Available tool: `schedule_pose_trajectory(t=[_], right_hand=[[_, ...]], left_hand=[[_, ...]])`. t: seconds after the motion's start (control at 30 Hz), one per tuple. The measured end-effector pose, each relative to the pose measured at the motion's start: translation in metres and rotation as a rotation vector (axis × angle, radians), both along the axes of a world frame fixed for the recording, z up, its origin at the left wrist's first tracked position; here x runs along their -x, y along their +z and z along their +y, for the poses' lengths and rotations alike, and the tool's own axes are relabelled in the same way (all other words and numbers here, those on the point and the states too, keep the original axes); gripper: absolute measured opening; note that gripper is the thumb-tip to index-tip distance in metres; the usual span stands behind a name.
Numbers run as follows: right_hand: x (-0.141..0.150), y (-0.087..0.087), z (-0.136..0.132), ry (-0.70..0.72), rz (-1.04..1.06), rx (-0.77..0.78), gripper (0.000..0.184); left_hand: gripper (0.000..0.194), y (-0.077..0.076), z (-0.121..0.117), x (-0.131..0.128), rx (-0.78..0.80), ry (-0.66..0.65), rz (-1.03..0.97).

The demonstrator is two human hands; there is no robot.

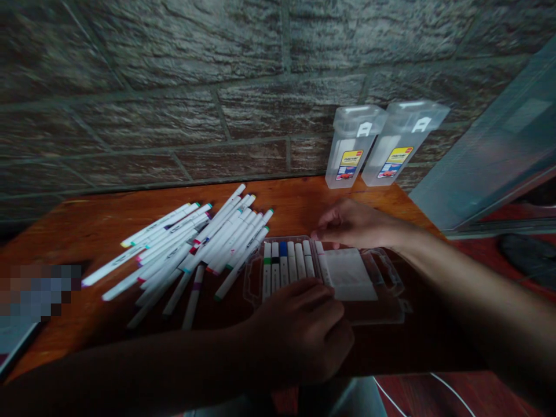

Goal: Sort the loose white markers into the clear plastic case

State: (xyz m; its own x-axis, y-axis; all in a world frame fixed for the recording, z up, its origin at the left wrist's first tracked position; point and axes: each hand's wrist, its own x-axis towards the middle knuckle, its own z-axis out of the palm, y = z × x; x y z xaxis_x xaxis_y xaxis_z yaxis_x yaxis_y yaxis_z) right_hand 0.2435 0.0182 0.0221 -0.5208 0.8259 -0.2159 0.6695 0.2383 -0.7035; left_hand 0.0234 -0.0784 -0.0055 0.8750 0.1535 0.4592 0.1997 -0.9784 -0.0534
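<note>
A clear plastic marker case (pixel 393 315) lies open on the table, with several white markers (pixel 299 260) standing side by side in its left half. One marker (pixel 322 260) lies at a slight tilt by the hinge. My left hand (pixel 304 330) is closed over the lower ends of the row, its fingertips at the tilted marker's lower end. Beyond the case's top edge, my right hand (pixel 354 223) has curled fingers near the tilted marker's top; what they pinch, if anything, is hidden. To the left spreads a loose pile of white markers (pixel 182 249) with coloured bands.
Two translucent lidded containers (pixel 350 147) with labels stand at the table's back right, against the stone-patterned wall (pixel 252 116). A partly blurred flat object (pixel 17 341) is at the left edge. White cables (pixel 452 391) run below the wooden table (pixel 291 197).
</note>
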Motion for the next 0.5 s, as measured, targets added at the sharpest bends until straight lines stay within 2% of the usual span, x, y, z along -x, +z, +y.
schedule_pose_trajectory(t=[0.23,0.5], right_hand=[[0.0,0.0,0.001,-0.007,-0.014,-0.019,0.037],[0.003,-0.004,0.003,-0.056,-0.054,-0.162,0.022]], left_hand=[[0.016,-0.001,0.004,0.001,-0.015,-0.016,0.027],[0.015,0.001,0.01,0.002,-0.008,0.012,0.084]])
